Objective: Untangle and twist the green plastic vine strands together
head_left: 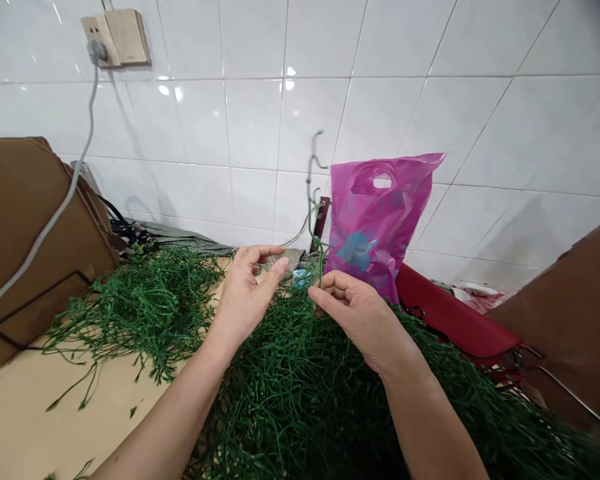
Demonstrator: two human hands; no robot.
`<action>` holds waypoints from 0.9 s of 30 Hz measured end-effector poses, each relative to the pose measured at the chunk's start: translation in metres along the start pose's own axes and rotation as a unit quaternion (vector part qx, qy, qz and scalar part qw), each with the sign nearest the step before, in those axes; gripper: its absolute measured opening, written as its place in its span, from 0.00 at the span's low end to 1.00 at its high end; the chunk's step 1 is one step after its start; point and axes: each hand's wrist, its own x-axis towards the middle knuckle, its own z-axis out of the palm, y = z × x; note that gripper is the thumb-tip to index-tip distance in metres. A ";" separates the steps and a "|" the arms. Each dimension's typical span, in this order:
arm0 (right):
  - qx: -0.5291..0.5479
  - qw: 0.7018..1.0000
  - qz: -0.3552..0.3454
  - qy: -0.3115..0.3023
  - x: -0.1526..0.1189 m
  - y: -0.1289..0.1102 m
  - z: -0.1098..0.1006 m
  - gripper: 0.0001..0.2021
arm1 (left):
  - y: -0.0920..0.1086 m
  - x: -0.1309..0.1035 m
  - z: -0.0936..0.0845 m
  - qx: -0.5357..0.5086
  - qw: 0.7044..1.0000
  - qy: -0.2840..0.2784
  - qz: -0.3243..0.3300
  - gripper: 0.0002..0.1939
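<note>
Between the fingertips of my right hand (353, 310) is the lower end of a thin green plastic-looking stem (311, 193). It stands upright, with short curled side branches near its top. My left hand (253, 283) is raised to the left of the stem, thumb and fingers apart, with nothing in it. Below both hands spreads a large heap of similar green stems (300, 387), tangled together. A smaller pile of green stems (150, 300) lies to the left on the pale tabletop (25, 420).
A purple plastic bag (380, 220) leans at the tiled wall behind my right hand. Right of it lies a red bag (455, 320). A cardboard box (35, 233) stands at the left, with a grey cord (75, 180) running past it from a wall socket (115, 39). Another brown surface (570, 320) is at the right.
</note>
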 end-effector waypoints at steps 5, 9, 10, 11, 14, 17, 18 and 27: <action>-0.205 0.970 -0.040 0.121 -0.007 -0.006 0.017 0.13 | 0.009 -0.009 0.006 0.035 0.996 -0.079 -0.003 0.15; -0.276 0.954 -0.055 0.100 -0.016 -0.015 0.029 0.08 | 0.001 -0.009 0.012 0.008 0.994 -0.107 -0.005 0.12; -0.274 0.957 -0.050 0.084 -0.019 -0.018 0.028 0.05 | -0.001 -0.007 0.012 -0.002 0.994 -0.105 -0.009 0.12; -0.269 0.959 -0.046 0.072 -0.022 -0.022 0.024 0.04 | -0.004 -0.006 0.011 -0.011 0.994 -0.103 -0.015 0.12; -0.259 0.960 -0.048 0.093 -0.029 -0.031 0.006 0.09 | -0.007 -0.003 0.008 -0.017 0.995 -0.096 -0.030 0.13; -0.251 0.946 -0.070 0.194 -0.029 -0.035 -0.012 0.12 | -0.008 -0.003 0.008 -0.013 0.994 -0.107 -0.032 0.13; -0.244 0.940 -0.080 0.225 -0.028 -0.035 -0.016 0.11 | -0.007 -0.005 0.009 -0.012 0.993 -0.115 -0.029 0.13; -0.062 0.997 -0.026 0.049 -0.005 -0.012 -0.014 0.14 | 0.001 -0.010 0.010 0.050 0.988 -0.133 0.053 0.10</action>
